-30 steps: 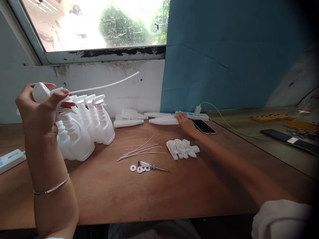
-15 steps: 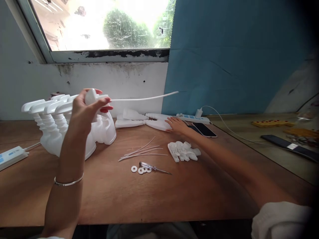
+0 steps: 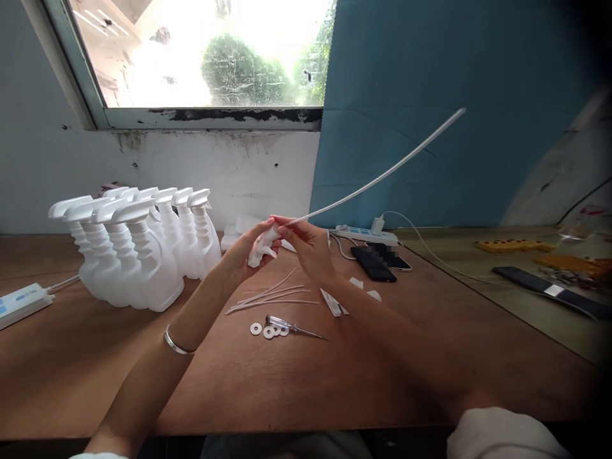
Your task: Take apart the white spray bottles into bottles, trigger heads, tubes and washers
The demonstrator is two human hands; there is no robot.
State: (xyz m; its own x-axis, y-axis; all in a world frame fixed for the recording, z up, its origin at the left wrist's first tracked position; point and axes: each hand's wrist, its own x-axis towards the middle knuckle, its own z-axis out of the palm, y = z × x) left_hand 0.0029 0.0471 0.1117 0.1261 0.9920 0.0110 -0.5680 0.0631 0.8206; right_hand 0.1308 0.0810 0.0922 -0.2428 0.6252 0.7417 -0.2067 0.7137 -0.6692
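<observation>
With fingers of the left hand (image 3: 238, 256) around the sprayer head (image 3: 261, 247) and of the right hand (image 3: 312, 252) pinching its tube (image 3: 394, 167), steady both above the counter (image 3: 287, 395), toward its back edge, without kinking.

Bottles (image 3: 160, 274), tubes (image 3: 268, 297), screwdriver (image 3: 282, 322) on table (image 3: 268, 389).

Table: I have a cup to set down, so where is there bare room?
Bare: the front strip between the washers and the table's near edge, and the left front, before the spray bottles. Crowded: the middle, with tubes and screwdriver; the back right, with phones and power strip.
</observation>
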